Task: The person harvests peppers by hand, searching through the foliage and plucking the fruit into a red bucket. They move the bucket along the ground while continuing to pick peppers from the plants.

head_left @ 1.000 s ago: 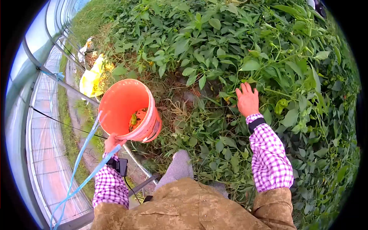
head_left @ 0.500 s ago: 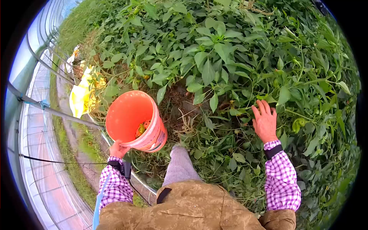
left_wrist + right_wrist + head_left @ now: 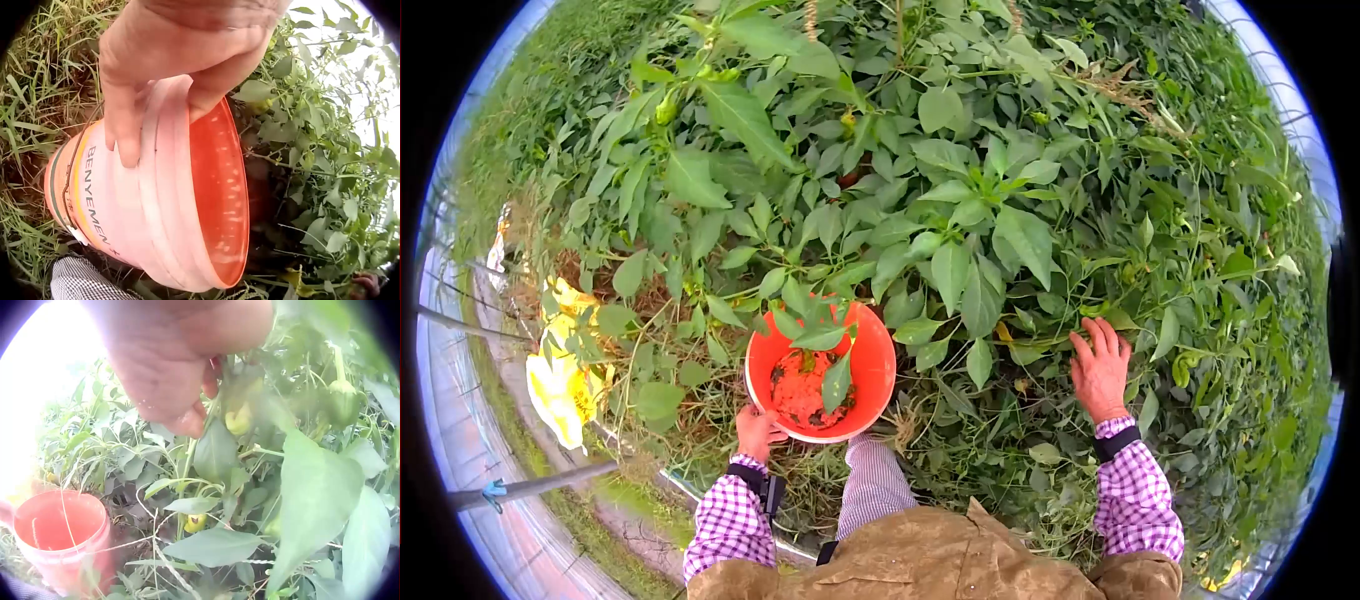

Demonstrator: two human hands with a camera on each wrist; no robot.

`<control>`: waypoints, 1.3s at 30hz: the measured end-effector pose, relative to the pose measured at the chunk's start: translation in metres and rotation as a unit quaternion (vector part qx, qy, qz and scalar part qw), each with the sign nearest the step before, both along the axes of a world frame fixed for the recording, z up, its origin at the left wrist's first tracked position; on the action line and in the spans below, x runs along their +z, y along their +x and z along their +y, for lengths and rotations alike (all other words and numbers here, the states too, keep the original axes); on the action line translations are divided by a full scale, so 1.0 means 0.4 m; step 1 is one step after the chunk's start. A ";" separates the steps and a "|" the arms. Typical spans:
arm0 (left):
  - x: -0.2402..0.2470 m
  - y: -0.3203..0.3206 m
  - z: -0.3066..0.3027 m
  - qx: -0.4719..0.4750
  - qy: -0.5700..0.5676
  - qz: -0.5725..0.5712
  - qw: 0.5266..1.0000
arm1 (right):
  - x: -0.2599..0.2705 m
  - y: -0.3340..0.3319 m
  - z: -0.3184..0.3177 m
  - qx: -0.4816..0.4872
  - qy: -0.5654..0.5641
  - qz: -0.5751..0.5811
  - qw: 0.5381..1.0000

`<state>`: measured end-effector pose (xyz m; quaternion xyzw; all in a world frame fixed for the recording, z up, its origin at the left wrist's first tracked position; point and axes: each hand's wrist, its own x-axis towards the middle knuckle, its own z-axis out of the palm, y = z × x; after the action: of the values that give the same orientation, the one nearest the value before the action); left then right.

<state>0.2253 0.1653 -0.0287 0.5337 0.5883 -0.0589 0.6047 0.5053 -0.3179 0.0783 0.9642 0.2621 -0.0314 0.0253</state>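
Note:
My left hand [image 3: 755, 433] grips the rim of an orange-red bucket [image 3: 880, 350], thumb inside and fingers over the outer wall in the left wrist view. Dark bits and a little green lie at its bottom, partly behind overhanging leaves. My right hand [image 3: 1100, 375] reaches into the pepper plants, fingers extended among leaves at a stem. Close to its fingertips, a pale yellow-green pepper [image 3: 239, 420] hangs, blurred, in the right wrist view. A green pepper [image 3: 342, 403] hangs at the right. Lower down shows a yellowish pepper [image 3: 195, 523] with a dark spot.
Dense pepper foliage [image 3: 960, 270] spreads ahead and to the right. A yellow bag [image 3: 560, 380] lies at the left, near a metal pipe [image 3: 550, 487] and plastic sheeting. My striped trouser leg [image 3: 872, 485] stands just below the bucket.
The head view has swung left and forward. The bucket, still held at its rim, has moved right toward the plants and under some leaves. My right hand stays among the leaves.

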 end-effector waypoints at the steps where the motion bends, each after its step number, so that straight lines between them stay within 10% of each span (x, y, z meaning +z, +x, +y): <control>1: 0.000 0.034 0.009 -0.023 -0.005 -0.008 1.000 | 0.005 0.004 0.003 0.003 -0.002 0.002 1.000; 10: 0.115 0.055 -0.049 -0.005 -0.045 -0.041 0.998 | 0.021 0.015 -0.015 -0.046 -0.035 0.061 0.996; 15: -0.123 0.019 -0.030 0.048 -0.074 -0.044 0.995 | 0.027 0.023 -0.009 -0.048 -0.039 0.072 0.995; 16: -0.118 0.050 -0.047 0.057 0.040 0.056 0.996 | 0.024 0.022 -0.005 -0.051 -0.039 0.069 0.996; 27: 0.068 0.035 -0.064 0.026 -0.095 -0.065 0.993 | 0.007 0.007 -0.031 -0.039 -0.004 0.058 0.998; 39: -0.194 0.173 -0.108 -0.028 -0.074 -0.028 0.996 | 0.003 0.014 -0.039 -0.058 -0.017 0.055 0.997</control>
<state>0.2946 0.1222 -0.1065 0.5051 0.5501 -0.1047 0.6568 0.5111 -0.3336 0.0797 0.9740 0.2066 -0.0898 0.0250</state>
